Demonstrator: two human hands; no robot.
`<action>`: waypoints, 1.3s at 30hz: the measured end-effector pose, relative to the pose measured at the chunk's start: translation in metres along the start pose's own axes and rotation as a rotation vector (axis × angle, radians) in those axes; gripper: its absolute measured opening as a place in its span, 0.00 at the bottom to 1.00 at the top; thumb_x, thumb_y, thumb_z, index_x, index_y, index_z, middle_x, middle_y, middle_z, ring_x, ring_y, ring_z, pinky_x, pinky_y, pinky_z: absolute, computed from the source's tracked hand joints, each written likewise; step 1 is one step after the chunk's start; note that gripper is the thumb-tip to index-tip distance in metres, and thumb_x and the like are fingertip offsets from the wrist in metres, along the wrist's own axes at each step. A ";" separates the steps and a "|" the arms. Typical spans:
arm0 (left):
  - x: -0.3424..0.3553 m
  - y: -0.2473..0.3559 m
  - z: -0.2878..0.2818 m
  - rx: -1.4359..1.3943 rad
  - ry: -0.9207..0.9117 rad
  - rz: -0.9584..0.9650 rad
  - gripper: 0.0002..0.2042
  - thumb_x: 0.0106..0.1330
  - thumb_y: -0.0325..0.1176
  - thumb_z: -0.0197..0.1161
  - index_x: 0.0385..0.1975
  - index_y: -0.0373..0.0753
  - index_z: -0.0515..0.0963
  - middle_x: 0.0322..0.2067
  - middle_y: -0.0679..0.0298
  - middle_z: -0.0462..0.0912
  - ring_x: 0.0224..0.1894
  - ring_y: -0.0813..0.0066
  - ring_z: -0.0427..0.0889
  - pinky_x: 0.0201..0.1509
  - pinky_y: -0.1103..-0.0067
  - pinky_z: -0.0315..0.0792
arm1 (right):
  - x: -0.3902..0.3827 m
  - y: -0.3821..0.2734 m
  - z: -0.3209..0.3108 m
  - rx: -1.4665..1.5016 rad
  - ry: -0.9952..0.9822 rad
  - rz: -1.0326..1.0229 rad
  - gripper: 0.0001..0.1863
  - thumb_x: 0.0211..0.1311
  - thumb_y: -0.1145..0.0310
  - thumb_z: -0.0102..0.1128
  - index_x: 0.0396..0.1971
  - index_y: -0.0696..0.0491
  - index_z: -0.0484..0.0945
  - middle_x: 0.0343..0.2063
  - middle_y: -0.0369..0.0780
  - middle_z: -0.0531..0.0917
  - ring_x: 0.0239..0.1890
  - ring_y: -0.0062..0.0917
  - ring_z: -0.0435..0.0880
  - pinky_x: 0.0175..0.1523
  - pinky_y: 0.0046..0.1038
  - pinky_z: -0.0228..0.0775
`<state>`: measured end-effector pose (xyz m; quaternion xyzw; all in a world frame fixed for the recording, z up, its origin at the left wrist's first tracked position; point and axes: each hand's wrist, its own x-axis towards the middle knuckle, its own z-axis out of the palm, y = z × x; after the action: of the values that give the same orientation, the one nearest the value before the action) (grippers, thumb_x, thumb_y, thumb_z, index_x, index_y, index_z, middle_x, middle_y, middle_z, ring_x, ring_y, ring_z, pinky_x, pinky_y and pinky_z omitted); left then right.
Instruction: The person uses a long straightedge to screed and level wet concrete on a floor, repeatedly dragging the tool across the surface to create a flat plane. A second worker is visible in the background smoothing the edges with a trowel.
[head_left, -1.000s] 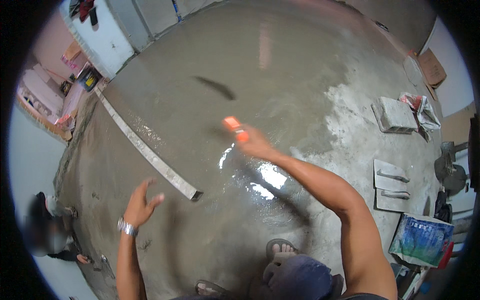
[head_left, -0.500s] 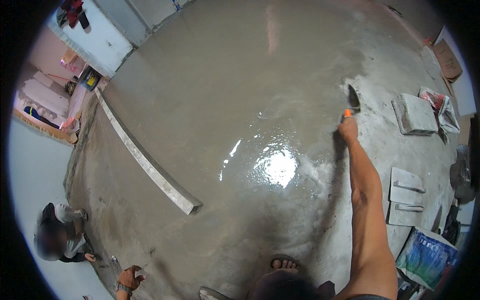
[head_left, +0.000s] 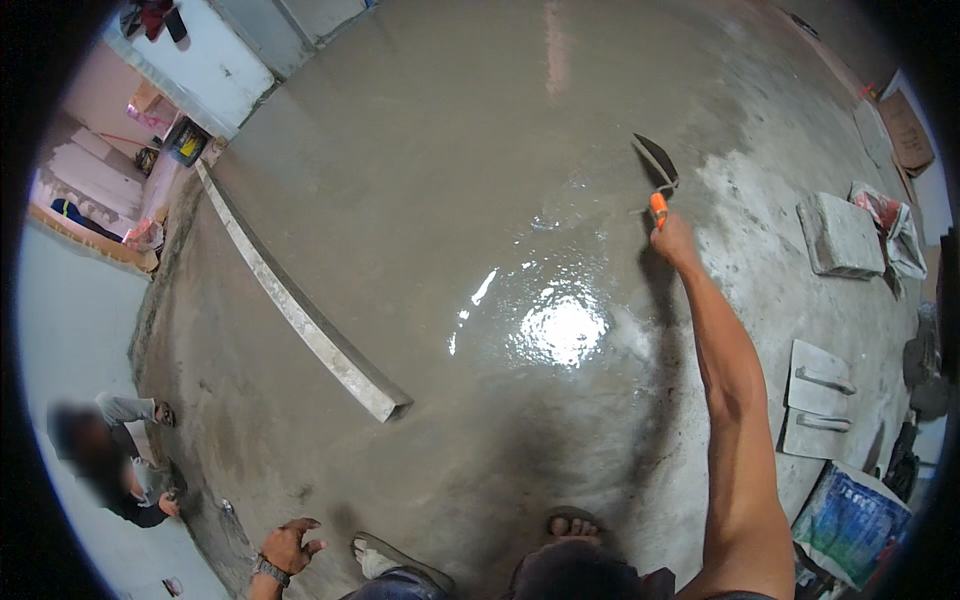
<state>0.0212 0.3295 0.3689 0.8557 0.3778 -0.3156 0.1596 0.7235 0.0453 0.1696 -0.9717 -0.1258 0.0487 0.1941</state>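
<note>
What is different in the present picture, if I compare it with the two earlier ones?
The right hand, gripping the orange-handled trowel, swung right to the edge of the pale floor patch, then slightly back left. The left hand, with nothing visible in it, drew back, away from the long bar. Nothing was taken or released. The bar, concrete block and two handled plates stayed in place.

A pale wall (head_left: pixel 80 310) borders grey floor (head_left: pixel 430 200) (glossy in places).

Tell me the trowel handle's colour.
The trowel handle is orange, best seen in the head view.
</note>
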 end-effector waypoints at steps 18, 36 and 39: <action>0.002 -0.051 0.023 -0.150 -0.048 -0.018 0.23 0.56 0.52 0.64 0.43 0.41 0.76 0.35 0.52 0.82 0.38 0.54 0.82 0.42 0.67 0.75 | -0.073 -0.028 0.019 0.065 -0.085 -0.109 0.20 0.49 0.69 0.59 0.42 0.62 0.69 0.35 0.56 0.80 0.40 0.50 0.79 0.45 0.45 0.71; 0.017 -0.032 0.011 -0.164 -0.021 0.081 0.24 0.57 0.53 0.63 0.44 0.40 0.76 0.36 0.52 0.82 0.37 0.54 0.82 0.41 0.67 0.74 | -0.142 -0.062 0.030 0.084 -0.096 -0.183 0.17 0.53 0.70 0.55 0.41 0.62 0.66 0.30 0.56 0.80 0.34 0.53 0.79 0.39 0.49 0.70; 0.017 -0.025 0.008 -0.154 -0.013 0.086 0.24 0.57 0.53 0.63 0.44 0.40 0.76 0.36 0.51 0.82 0.37 0.54 0.82 0.41 0.67 0.74 | -0.167 -0.060 0.043 0.048 -0.045 -0.196 0.17 0.53 0.72 0.55 0.41 0.63 0.66 0.29 0.58 0.80 0.35 0.53 0.79 0.41 0.48 0.71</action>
<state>0.0077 0.3512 0.3512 0.8542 0.3627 -0.2841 0.2410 0.5428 0.0707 0.1612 -0.9484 -0.2233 0.0544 0.2184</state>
